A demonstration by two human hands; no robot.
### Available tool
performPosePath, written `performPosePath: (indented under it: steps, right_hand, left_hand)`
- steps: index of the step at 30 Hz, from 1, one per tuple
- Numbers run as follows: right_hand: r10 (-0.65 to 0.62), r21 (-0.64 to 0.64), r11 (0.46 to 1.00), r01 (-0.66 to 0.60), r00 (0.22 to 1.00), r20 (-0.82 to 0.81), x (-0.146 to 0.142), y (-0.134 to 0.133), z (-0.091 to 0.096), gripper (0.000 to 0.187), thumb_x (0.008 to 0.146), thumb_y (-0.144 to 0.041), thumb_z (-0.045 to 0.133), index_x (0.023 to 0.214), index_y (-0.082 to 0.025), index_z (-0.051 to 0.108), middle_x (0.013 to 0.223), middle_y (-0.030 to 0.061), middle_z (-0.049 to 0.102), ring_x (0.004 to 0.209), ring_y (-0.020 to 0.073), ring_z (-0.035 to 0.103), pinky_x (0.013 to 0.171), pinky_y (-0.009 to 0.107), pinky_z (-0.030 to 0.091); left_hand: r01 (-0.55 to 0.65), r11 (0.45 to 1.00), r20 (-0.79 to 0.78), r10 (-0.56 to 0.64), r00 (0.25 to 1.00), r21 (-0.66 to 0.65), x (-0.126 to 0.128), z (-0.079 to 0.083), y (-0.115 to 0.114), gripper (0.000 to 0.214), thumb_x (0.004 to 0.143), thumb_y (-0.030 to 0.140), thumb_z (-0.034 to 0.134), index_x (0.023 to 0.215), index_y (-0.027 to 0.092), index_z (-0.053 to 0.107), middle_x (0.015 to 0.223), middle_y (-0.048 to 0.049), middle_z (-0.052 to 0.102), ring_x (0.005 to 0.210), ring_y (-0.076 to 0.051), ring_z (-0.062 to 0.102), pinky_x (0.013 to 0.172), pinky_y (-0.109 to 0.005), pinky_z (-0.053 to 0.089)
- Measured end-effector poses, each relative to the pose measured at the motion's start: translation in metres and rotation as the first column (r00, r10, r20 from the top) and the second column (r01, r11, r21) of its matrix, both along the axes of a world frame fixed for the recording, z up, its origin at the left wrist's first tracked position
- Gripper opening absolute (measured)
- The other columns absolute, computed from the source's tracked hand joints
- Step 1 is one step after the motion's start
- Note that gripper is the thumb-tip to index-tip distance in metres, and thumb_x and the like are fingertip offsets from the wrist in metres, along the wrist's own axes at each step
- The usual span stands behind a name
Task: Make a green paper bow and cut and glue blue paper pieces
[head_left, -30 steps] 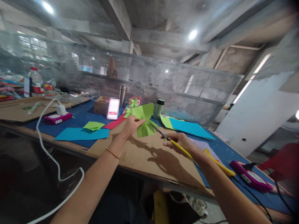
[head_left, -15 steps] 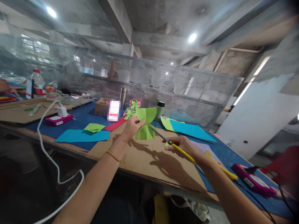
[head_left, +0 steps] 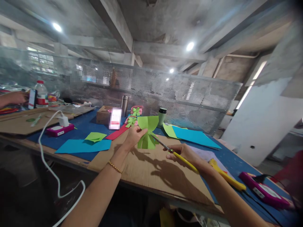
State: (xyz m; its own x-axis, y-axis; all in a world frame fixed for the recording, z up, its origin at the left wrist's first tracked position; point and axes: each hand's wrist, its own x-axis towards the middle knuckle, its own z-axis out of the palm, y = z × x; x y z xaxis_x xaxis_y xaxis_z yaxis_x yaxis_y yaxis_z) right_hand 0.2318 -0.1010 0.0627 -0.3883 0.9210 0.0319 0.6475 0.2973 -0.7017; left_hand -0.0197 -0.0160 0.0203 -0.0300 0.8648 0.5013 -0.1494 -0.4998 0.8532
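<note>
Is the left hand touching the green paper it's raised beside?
Touching. The head view shows the left hand pinching the green paper near its narrow middle.

And there on the left forearm (head_left: 94,196), a flash of gold: a bracelet (head_left: 115,168), single strand, small round beads, looped just above the wrist! Bare from there on down to the left hand (head_left: 135,137). Over to the right forearm (head_left: 227,192), bare too, slim, narrowing smoothly towards an equally bare right hand (head_left: 181,154).
</note>
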Motion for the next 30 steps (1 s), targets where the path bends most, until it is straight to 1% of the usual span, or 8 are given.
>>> performPosePath:
  steps: [3, 7, 11, 15, 18, 23, 25, 30]
  right_hand:
    - [-0.028, -0.006, 1.0, 0.028, 1.0, -0.008, -0.002, -0.003, 0.003, 0.059, 0.068, -0.059, 0.082, 0.105, -0.012, 0.078, 0.056, -0.0045, 0.047, 0.044, 0.0064, 0.036, 0.039, 0.019, 0.025]
    - [-0.06, -0.019, 0.998, 0.06, 0.998, 0.008, -0.007, -0.01, 0.011, 0.065, 0.063, -0.063, 0.082, 0.103, -0.012, 0.079, 0.053, -0.0046, 0.046, 0.042, 0.0067, 0.037, 0.038, 0.019, 0.028]
    - [-0.081, -0.012, 0.997, 0.082, 0.996, 0.047, -0.008, -0.011, 0.012, 0.06, 0.064, -0.064, 0.081, 0.094, -0.012, 0.079, 0.054, -0.004, 0.046, 0.042, 0.0071, 0.039, 0.038, 0.019, 0.029]
    - [-0.025, 0.007, 1.0, 0.025, 0.998, 0.06, -0.001, -0.005, 0.006, 0.052, 0.069, -0.062, 0.079, 0.084, -0.013, 0.076, 0.055, -0.0039, 0.043, 0.044, 0.0069, 0.038, 0.038, 0.019, 0.026]
    - [-0.021, 0.018, 1.0, 0.02, 0.997, 0.072, 0.002, -0.002, 0.003, 0.051, 0.071, -0.06, 0.079, 0.091, -0.013, 0.078, 0.056, -0.0034, 0.045, 0.044, 0.0065, 0.036, 0.039, 0.019, 0.024]
    - [-0.051, 0.021, 0.999, 0.049, 0.995, 0.09, 0.001, -0.001, 0.004, 0.061, 0.068, -0.061, 0.081, 0.105, -0.013, 0.079, 0.057, -0.0033, 0.047, 0.043, 0.0069, 0.037, 0.039, 0.02, 0.024]
    - [-0.053, 0.014, 0.999, 0.052, 0.994, 0.093, 0.001, -0.001, 0.004, 0.061, 0.068, -0.061, 0.081, 0.105, -0.012, 0.079, 0.056, -0.0034, 0.046, 0.043, 0.0068, 0.037, 0.039, 0.02, 0.025]
    - [-0.033, 0.029, 0.999, 0.031, 0.997, 0.076, 0.006, 0.002, 0.0, 0.053, 0.071, -0.056, 0.081, 0.103, -0.014, 0.079, 0.056, -0.0033, 0.048, 0.043, 0.007, 0.038, 0.039, 0.02, 0.028]
  left_hand:
    - [0.001, 1.0, -0.009, -0.001, 1.0, 0.007, 0.001, 0.0, 0.0, 0.037, 0.064, 0.047, 0.082, 0.065, 0.012, 0.07, 0.06, -0.0014, 0.061, 0.057, -0.013, 0.051, 0.053, -0.024, 0.04]
    - [0.007, 1.0, -0.003, -0.007, 1.0, 0.004, 0.001, 0.001, 0.0, 0.035, 0.065, 0.045, 0.081, 0.063, 0.012, 0.069, 0.06, -0.0023, 0.062, 0.059, -0.014, 0.053, 0.052, -0.024, 0.04]
    - [0.014, 1.0, -0.015, -0.014, 1.0, 0.005, 0.001, 0.002, -0.001, 0.036, 0.064, 0.046, 0.081, 0.06, 0.013, 0.066, 0.058, -0.0008, 0.06, 0.056, -0.012, 0.05, 0.051, -0.023, 0.037]
    - [0.031, 0.999, -0.027, -0.031, 0.999, 0.007, 0.001, 0.003, -0.001, 0.04, 0.063, 0.051, 0.08, 0.064, 0.013, 0.068, 0.06, -0.0011, 0.061, 0.058, -0.012, 0.051, 0.053, -0.024, 0.039]
    - [-0.003, 1.0, -0.07, 0.005, 0.998, 0.026, 0.0, 0.003, 0.001, 0.044, 0.062, 0.054, 0.08, 0.06, 0.013, 0.065, 0.056, 0.0007, 0.056, 0.056, -0.011, 0.046, 0.052, -0.024, 0.035]
    - [-0.053, 0.996, -0.131, 0.062, 0.989, 0.076, 0.0, 0.001, 0.003, 0.045, 0.067, 0.054, 0.077, 0.054, 0.014, 0.059, 0.053, 0.003, 0.047, 0.055, -0.009, 0.038, 0.05, -0.024, 0.028]
    - [-0.053, 0.996, -0.128, 0.063, 0.99, 0.078, 0.0, 0.0, 0.004, 0.043, 0.068, 0.052, 0.077, 0.055, 0.014, 0.06, 0.054, 0.0024, 0.049, 0.056, -0.01, 0.039, 0.05, -0.024, 0.029]
    - [0.001, 0.999, -0.095, 0.003, 0.995, 0.043, 0.0, -0.002, 0.005, 0.035, 0.069, 0.046, 0.077, 0.064, 0.013, 0.068, 0.061, -0.0011, 0.06, 0.059, -0.012, 0.048, 0.054, -0.025, 0.038]
